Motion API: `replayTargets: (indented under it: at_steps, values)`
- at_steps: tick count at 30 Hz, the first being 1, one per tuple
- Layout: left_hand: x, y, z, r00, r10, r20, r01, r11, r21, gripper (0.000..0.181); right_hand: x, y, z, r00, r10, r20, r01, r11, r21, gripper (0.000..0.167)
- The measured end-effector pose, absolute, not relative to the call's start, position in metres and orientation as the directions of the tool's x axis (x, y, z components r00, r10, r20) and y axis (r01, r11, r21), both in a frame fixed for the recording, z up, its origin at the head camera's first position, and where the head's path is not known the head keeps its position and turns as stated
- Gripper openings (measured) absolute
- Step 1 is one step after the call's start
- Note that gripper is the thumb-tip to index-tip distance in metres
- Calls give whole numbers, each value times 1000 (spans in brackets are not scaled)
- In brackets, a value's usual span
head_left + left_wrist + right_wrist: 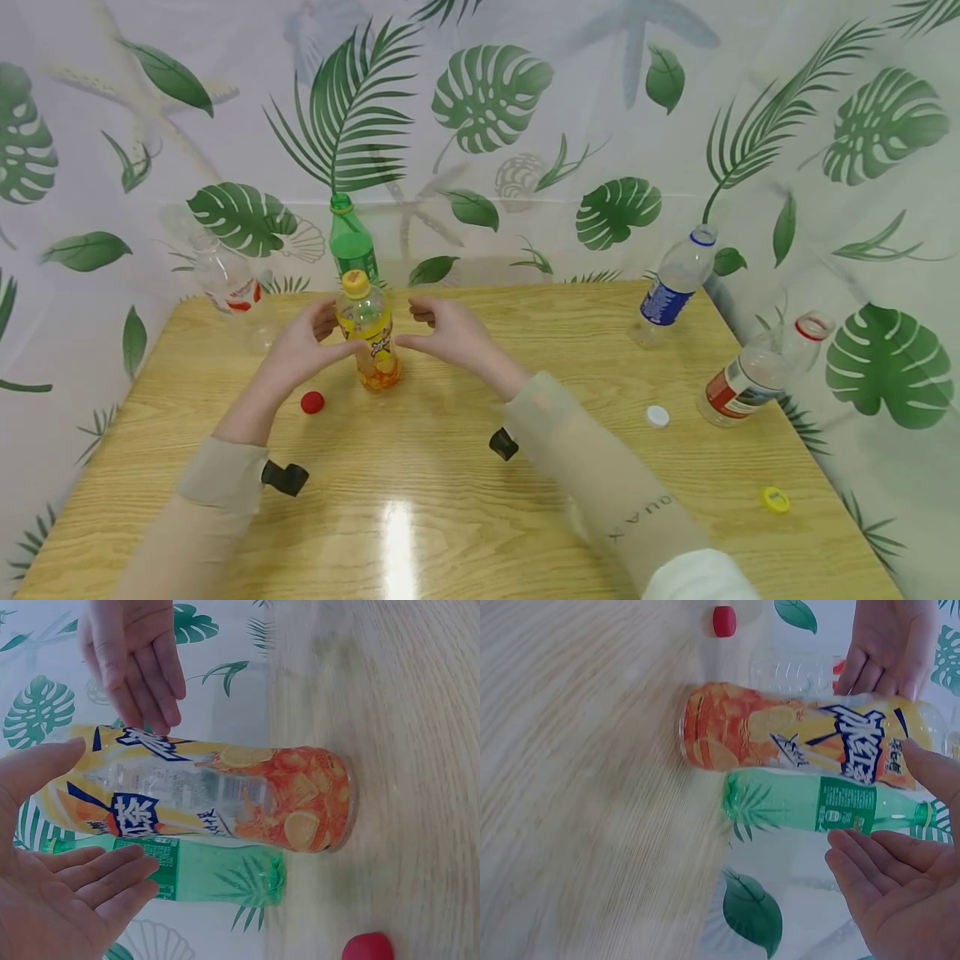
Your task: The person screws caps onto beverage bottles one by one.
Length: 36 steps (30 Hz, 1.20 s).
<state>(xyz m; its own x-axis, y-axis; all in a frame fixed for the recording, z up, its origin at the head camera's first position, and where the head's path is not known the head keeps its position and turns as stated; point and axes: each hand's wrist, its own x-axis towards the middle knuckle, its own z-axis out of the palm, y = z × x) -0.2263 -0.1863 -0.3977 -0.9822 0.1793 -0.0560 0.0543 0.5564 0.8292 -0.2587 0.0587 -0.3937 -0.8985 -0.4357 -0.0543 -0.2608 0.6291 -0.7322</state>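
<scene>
An iced-tea bottle (378, 367) with a yellow and orange label stands upright on the table, a yellow cap (356, 283) on its top. My left hand (303, 343) is at its left side, fingers behind and thumb across the front. On the other side my right hand (453, 335) faces it, palm inward, thumb and fingers apart. Neither hand grips the bottle; whether the left thumb touches it I cannot tell. Close behind stands a green plastic bottle (352, 242), partly hidden. A red cap (312, 402) lies below the left hand.
At the left stands a clear bottle (232, 279) with a red and white label. Toward the right edge are a blue-labelled bottle (667, 296) and a red-and-white-labelled bottle (738, 390). A white cap (657, 417) and a yellow cap (776, 500) lie nearby.
</scene>
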Motion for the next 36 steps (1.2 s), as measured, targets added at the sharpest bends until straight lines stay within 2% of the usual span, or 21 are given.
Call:
replayTargets:
  at_steps: [13, 28, 36]
  values:
    - [-227, -204, -373, -977, 209, -41, 103, 633, 768, 101, -268, 100, -392, -927, -373, -43, -223, 638, -738, 71]
    - [-221, -231, -345, -985, 173, -7, 114, 678, 726, 111, -270, 152, -392, -951, -304, -53, -171, 664, -728, 75]
    - [-218, -249, -325, -991, 136, -14, 92, 739, 668, 112, -273, 193, -390, -961, -268, -62, -165, 740, -652, 74]
